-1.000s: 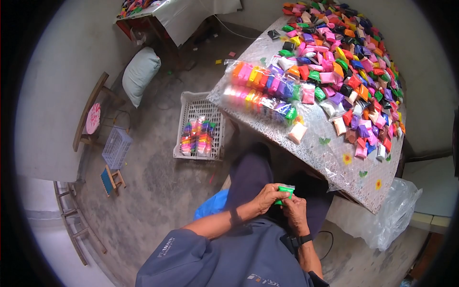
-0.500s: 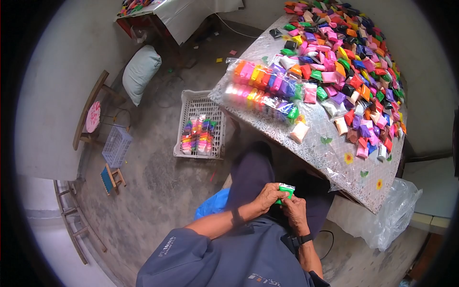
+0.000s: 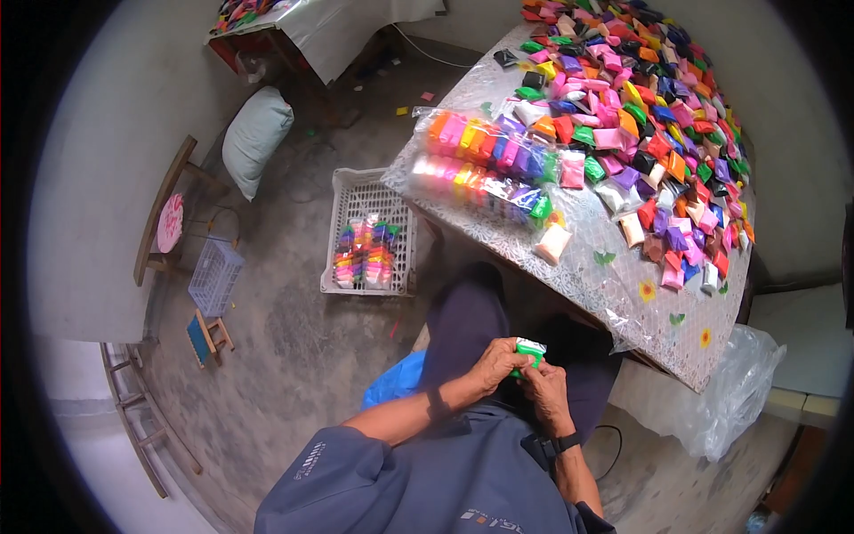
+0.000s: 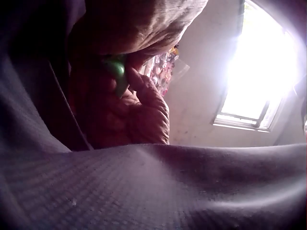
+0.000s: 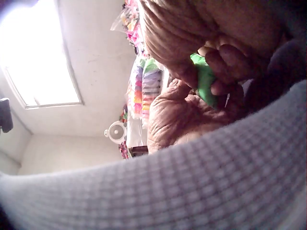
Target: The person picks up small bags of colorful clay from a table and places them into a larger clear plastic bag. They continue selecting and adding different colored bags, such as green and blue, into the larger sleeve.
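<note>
Layout of the room. The main table (image 3: 578, 267) bears heaped packets (image 3: 632, 107) across its far and right portions and bagged rows (image 3: 485, 165) at its left. Left of it, on the floor, a crate (image 3: 369, 178) contains bagged packs (image 3: 366, 254); farther left stand a basket (image 3: 216, 276) and, before it, a low stool (image 3: 209, 338). Behind the basket, a sack (image 3: 258, 138) lies before a second table (image 3: 329, 40).

Pale walls — bright window (image 4: 259, 67), grey floor (image 3: 276, 356), wooden ladder (image 3: 142, 418)
</note>
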A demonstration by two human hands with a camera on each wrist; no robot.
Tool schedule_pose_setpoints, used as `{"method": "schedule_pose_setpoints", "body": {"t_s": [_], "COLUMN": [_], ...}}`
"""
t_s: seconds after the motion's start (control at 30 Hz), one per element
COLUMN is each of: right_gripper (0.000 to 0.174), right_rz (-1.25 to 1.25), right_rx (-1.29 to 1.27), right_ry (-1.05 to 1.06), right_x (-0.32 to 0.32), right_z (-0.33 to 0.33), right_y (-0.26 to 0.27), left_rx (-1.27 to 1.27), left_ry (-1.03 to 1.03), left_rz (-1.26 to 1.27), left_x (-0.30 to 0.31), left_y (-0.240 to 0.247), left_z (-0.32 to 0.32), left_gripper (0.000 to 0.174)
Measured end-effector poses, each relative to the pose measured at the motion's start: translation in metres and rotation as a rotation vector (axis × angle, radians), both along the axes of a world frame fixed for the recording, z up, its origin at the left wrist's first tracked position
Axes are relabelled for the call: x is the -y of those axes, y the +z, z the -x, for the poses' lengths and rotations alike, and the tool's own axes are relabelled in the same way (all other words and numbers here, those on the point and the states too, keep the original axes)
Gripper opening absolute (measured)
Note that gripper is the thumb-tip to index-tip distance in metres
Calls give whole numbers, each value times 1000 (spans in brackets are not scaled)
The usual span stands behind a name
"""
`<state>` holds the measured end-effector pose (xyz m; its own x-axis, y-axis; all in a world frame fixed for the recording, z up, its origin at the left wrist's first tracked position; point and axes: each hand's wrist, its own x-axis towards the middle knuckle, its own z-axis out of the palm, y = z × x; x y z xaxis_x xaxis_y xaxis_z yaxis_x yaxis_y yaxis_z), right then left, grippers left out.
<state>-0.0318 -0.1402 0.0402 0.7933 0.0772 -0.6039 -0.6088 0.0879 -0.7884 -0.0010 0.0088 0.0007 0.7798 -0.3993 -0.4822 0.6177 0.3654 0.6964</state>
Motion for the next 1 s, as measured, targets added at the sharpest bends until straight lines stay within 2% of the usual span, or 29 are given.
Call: {"method": "schedule_pose_setpoints", "body": {"t_s": [0.27, 0.8, 0.87, 1.0], "right_gripper": [16, 19, 28, 28], "right_rz": [59, 55, 82, 74], "right_rx": [25, 8, 8, 13], "right_ry": [25, 29, 30, 26], "right_x": [3, 3, 3, 3], "right_z": [4, 2, 2, 2], "right_y": [-18, -13, -11, -12], "left_rx": [11, -14, -23, -13], "left_ry": [-62, -61, -61, -55], "left_rz": [-68, -20, -20, -24], "left_x": [-2, -2, -2, -1], "left_y": [-1, -5, -7, -11], "left_z": [0, 0, 1, 2], "left_gripper": [23, 24, 25, 25]}}
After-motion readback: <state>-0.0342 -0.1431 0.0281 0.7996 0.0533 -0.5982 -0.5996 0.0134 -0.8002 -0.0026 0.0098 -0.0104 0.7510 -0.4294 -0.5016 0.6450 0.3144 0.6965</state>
